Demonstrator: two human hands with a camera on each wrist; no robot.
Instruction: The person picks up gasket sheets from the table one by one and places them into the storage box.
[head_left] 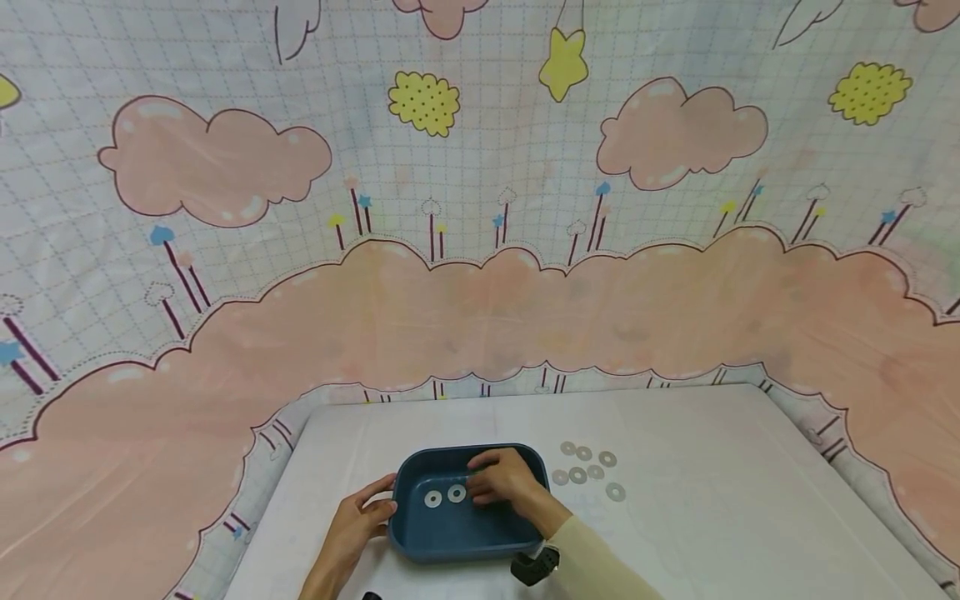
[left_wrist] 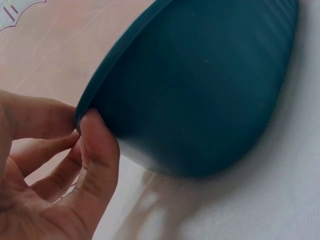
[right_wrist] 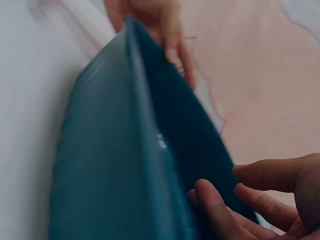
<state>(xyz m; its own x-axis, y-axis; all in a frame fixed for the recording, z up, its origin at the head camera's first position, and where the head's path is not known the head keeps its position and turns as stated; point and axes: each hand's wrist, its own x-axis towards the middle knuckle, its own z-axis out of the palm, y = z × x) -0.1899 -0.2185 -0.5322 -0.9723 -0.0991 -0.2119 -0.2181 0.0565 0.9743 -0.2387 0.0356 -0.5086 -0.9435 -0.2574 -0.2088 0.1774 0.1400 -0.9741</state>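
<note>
A blue rectangular plastic tray [head_left: 468, 553] stands on the white table. At its left end my left hand [head_left: 354, 518] pinches the rim, the thumb on the outer wall in the left wrist view, where the hand [left_wrist: 60, 175] shows up close. Two flat metal washers, one at left [head_left: 432, 499] and one beside it [head_left: 457, 493], lie on the tray floor. My right hand [head_left: 504, 479] reaches over the right side into the tray, fingertips right by the second washer. In the right wrist view this hand [right_wrist: 255, 200] has thumb and fingers apart, nothing visible between them.
Several more washers [head_left: 577, 475] lie loosely grouped on the table [head_left: 712, 500], just right of the tray. A black device [head_left: 534, 567] sits at my right wrist. Behind the table hangs a patterned cloth [head_left: 525, 317] with clouds and stars.
</note>
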